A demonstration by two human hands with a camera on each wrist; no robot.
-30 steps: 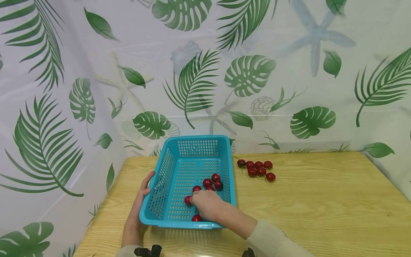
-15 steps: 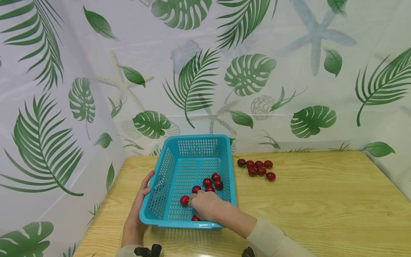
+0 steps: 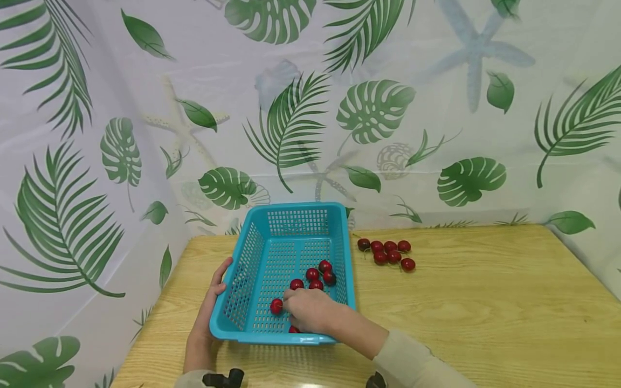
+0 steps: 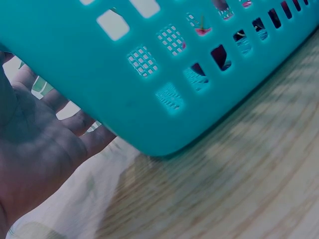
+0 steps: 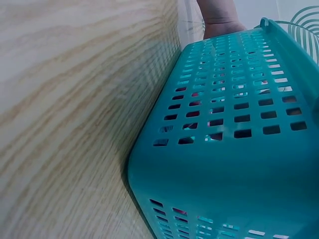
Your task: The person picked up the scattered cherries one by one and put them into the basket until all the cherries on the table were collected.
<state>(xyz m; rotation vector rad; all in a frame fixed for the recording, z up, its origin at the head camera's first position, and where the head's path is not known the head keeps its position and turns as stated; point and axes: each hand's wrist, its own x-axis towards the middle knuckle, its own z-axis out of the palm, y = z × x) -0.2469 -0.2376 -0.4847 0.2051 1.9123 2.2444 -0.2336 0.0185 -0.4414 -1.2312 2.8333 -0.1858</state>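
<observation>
A blue plastic basket (image 3: 262,338) with perforated walls stands on the table, several red cherries (image 3: 312,275) lying on its floor. My left hand (image 3: 206,315) rests against its left side; the left wrist view shows that palm (image 4: 40,139) with fingers extended along the outer wall. My right hand (image 3: 312,311) reaches over the front right into the basket, its fingers bent downward and the tips hidden. One cherry (image 3: 276,306) lies just left of those fingers, its stem pointing towards them. Whether they pinch the stem cannot be seen. Another cherry (image 3: 293,329) is partly covered by the right hand.
Right of the basket, a loose cluster of several cherries (image 3: 390,252) lies on the wooden table (image 3: 475,307). Behind and to the left hangs a white leaf-patterned cloth (image 3: 291,48). The basket's back edge is close to the cloth.
The cherry beside my right fingers has shifted slightly left and down, out from under them, its stem now visible. My right hand has barely moved. The left hand and basket stay in place.
</observation>
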